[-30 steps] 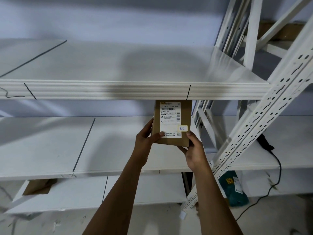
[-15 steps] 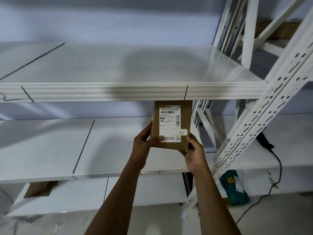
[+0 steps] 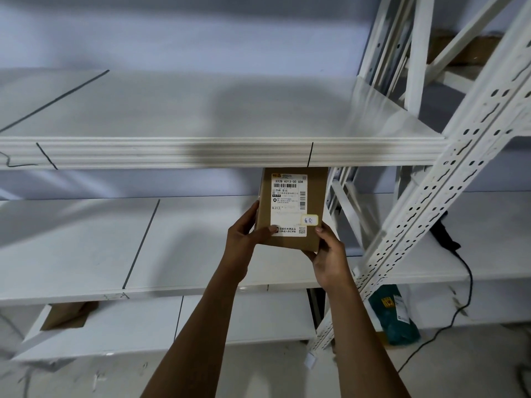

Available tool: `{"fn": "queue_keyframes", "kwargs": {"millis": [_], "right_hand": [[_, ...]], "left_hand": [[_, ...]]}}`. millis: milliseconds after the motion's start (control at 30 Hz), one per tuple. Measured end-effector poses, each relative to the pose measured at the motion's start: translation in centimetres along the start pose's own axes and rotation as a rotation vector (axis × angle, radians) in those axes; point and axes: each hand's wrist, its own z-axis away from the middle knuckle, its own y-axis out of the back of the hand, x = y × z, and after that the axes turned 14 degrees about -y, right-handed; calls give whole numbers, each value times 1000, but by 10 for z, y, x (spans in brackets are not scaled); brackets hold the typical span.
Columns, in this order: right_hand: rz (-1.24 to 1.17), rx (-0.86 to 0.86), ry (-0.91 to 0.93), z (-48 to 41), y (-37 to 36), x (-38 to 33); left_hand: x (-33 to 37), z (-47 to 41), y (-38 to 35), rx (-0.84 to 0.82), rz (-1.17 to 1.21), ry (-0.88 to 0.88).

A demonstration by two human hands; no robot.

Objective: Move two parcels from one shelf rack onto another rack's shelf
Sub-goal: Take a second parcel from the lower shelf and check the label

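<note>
A small brown cardboard parcel with a white shipping label faces me, held upright over the middle shelf of a white rack. My left hand grips its lower left edge, thumb on the label. My right hand holds its lower right corner from below. The parcel's top edge is hidden behind the front lip of the upper shelf. A flat brown parcel lies on the bottom shelf at the left.
A perforated white upright slants down just right of my hands, with another rack's shelf beyond it. A teal bag sits on the floor by the post. A black cable hangs from that shelf. A cardboard box rests high at the right.
Both hands and the parcel have stayed in nearly the same place; the view has shifted down slightly, so the parcel sits a little higher against the upper shelf's lip.
</note>
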Motion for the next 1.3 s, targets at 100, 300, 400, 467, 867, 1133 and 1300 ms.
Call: {"fn": "queue_keyframes", "kwargs": {"millis": [100,300,400,467,867,1133,1300], "right_hand": [[4,-7,-14,2,3,2],[31,-37,-24,5,10,6],[47,-46,-33,6,13,7],[74,-51,-38,7,16,9],[193,-102,5,21,29,25],[223,-140,26,42,-8,42],[229,-139,62,69,-47,64]], "left_hand": [[1,5,-1,-3,-6,-2],[2,14,-5,16,-5,1],[3,21,-6,37,-5,0],[3,27,-8,47,-21,-4],[-6,65,-19,162,-3,-43],[8,86,17,219,-22,-47],[35,110,57,211,-13,-80]]}}
